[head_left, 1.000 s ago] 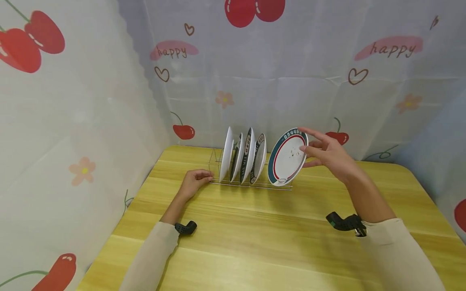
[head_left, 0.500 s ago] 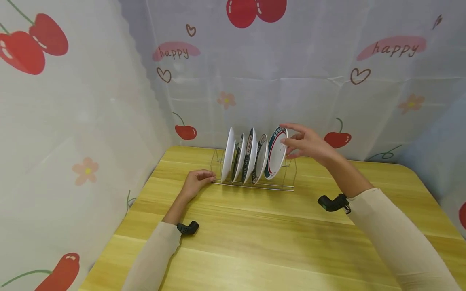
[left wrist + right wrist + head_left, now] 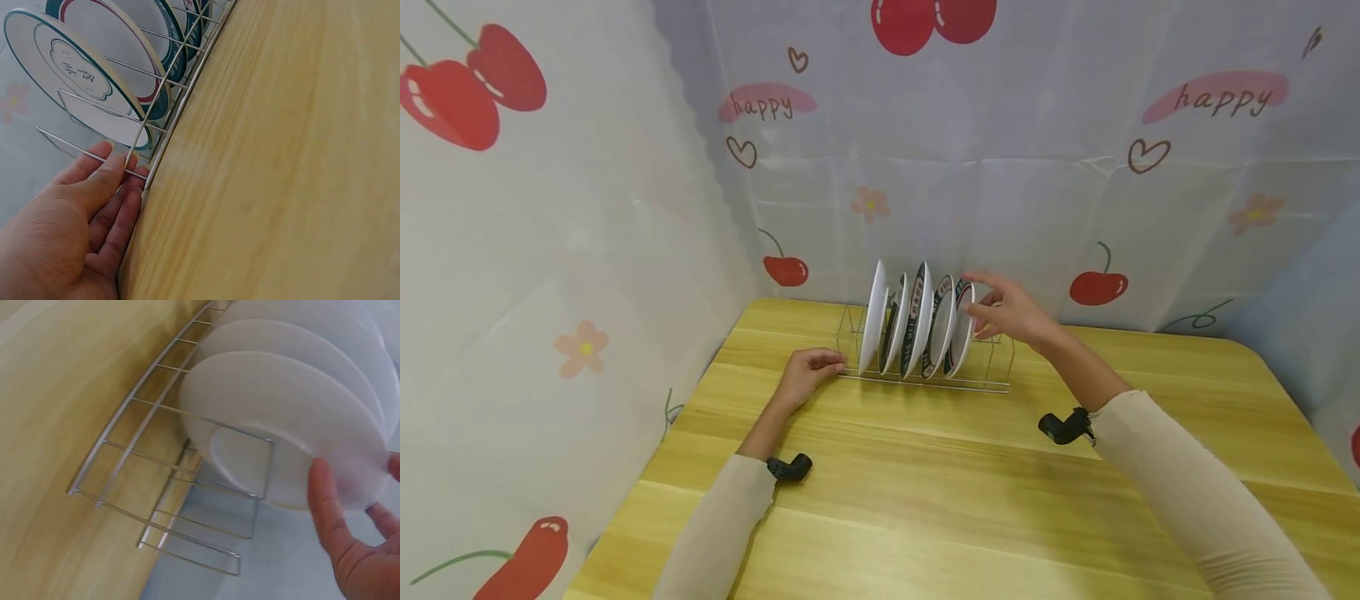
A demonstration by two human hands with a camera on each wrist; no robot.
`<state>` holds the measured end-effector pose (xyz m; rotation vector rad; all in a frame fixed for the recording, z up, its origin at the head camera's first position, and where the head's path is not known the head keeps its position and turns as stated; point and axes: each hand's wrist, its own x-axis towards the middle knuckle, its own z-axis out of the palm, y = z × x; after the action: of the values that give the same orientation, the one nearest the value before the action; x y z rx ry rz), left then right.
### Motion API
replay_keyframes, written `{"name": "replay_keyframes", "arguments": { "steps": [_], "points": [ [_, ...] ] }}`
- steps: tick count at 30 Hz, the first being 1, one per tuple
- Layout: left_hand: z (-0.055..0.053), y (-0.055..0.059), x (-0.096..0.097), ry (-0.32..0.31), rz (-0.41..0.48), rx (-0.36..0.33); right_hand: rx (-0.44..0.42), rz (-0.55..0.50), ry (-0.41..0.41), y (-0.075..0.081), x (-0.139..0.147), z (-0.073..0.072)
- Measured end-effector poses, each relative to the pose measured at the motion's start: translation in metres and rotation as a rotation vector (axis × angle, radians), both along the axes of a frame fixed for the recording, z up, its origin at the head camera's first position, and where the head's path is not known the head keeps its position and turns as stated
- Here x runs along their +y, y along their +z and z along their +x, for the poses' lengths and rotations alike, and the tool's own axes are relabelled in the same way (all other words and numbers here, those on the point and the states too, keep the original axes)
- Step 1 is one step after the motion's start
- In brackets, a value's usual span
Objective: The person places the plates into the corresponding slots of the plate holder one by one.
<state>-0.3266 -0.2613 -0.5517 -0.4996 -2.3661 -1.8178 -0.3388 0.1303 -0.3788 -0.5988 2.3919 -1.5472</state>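
Note:
A wire dish rack (image 3: 981, 388) stands on the table with several plates upright in a row. My left hand (image 3: 807, 375) pinches the rack's left end; in the left wrist view, its thumb and fingertips close around the corner wire (image 3: 136, 173). At the right of the row, a white plate (image 3: 960, 337) with a dark patterned rim stands in a slot, leaning slightly. My right hand (image 3: 1011, 315) holds this plate by its upper right edge. In the right wrist view, the thumb (image 3: 324, 487) lies against the plate's plain white back (image 3: 250, 387) and fingers reach its rim.
The rack's right-end slots (image 3: 169, 534) hold no plates. A light wooden table (image 3: 925, 500) lies under it, and a printed curtain (image 3: 1037, 200) hangs close behind. Another white plate (image 3: 872, 321) stands at the row's left end.
My right hand has carried the plate leftward and down into the slot beside the others, turning it edge-on. My left hand has kept its place at the rack's end.

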Motion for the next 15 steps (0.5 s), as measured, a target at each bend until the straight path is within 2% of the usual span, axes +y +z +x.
{"name": "replay_keyframes", "arguments": {
  "steps": [7, 12, 15],
  "points": [
    [-0.001, -0.002, 0.001, -0.005, 0.003, -0.006, 0.061, -0.010, -0.014, -0.017, 0.002, 0.001],
    [-0.001, 0.001, 0.000, -0.007, 0.000, -0.002, 0.101, -0.030, -0.016, -0.021, 0.008, 0.007],
    [0.001, 0.002, 0.001, -0.003, -0.004, 0.000, 0.108, -0.053, -0.051, -0.024, 0.015, 0.011]
  ]
}}
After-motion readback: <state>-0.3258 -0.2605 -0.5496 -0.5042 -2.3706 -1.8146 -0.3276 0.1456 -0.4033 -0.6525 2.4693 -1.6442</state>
